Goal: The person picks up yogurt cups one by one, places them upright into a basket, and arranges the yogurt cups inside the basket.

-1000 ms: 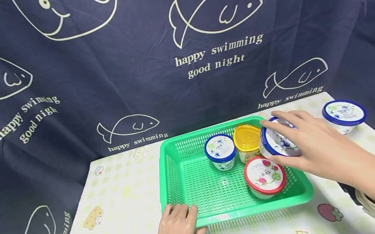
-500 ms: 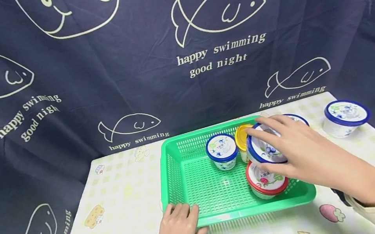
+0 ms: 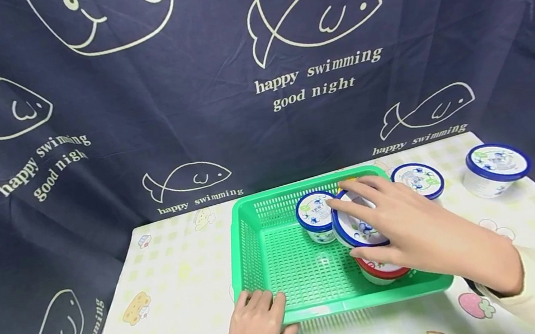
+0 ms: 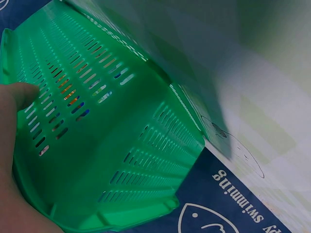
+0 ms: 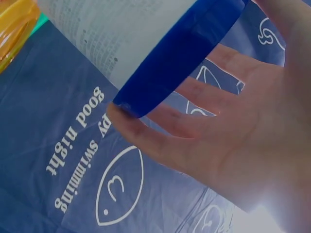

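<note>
My right hand holds a blue-lidded white tub by its lid, above the right part of the green plastic basket. In the right wrist view, fingers curl over the edge of the blue lid. Below the held tub, a red-lidded tub sits in the basket, partly covered. Another blue-lidded tub stands to its left, inside the basket. A yellow-lidded tub is mostly hidden behind the hand in the head view. My left hand grips the basket's near left rim, thumb outside.
To the right of the basket, a blue-lidded tub stands on the table, and another is farther right. A patterned cloth covers the table. A dark blue fish-print curtain hangs behind.
My right hand has carried the blue-lidded tub leftward over the basket, covering the yellow-lidded tub and uncovering one on the table. The left hand keeps its place on the rim.
</note>
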A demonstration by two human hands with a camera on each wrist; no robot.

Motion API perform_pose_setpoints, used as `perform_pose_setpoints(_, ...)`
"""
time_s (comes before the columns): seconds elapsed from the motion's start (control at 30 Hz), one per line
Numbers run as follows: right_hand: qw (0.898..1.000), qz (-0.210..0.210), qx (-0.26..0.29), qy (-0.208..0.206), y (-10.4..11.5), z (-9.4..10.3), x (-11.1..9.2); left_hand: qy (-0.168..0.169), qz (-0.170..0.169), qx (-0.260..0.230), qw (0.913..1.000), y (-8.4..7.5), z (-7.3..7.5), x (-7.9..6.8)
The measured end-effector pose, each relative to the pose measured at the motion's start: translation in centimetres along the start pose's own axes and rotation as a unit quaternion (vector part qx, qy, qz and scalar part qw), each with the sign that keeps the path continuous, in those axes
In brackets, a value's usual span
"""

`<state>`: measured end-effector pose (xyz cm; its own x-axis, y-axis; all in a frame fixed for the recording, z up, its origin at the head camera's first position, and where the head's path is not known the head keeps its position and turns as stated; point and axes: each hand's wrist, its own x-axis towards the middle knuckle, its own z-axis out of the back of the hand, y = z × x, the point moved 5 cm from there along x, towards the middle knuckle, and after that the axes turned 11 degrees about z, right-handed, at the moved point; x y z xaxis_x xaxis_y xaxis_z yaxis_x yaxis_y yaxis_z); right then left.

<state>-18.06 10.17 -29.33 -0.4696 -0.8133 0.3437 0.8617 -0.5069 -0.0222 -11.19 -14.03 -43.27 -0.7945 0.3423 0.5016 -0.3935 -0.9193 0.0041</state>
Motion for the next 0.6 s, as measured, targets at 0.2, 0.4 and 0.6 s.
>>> perform_pose_setpoints(0.2, 1.000, 0.010, 0.010, 0.009, 0.4, -0.7, 0.6, 0.003, -0.001, 0.002, 1.0000, 0.0, 0.0, 0.0)
perform_pose_setpoints(0.4, 0.999, 0.032, 0.022, 0.026, 1.2, -1.4, 1.3, 0.001, -0.004, 0.002, 1.0000, 0.0, 0.0, 0.0)
perform_pose_setpoints(0.6, 0.996, 0.067, 0.034, 0.046, 2.1, -2.6, 1.9, 0.008, -0.003, 0.005, 1.0000, 0.1, -0.1, 0.0)
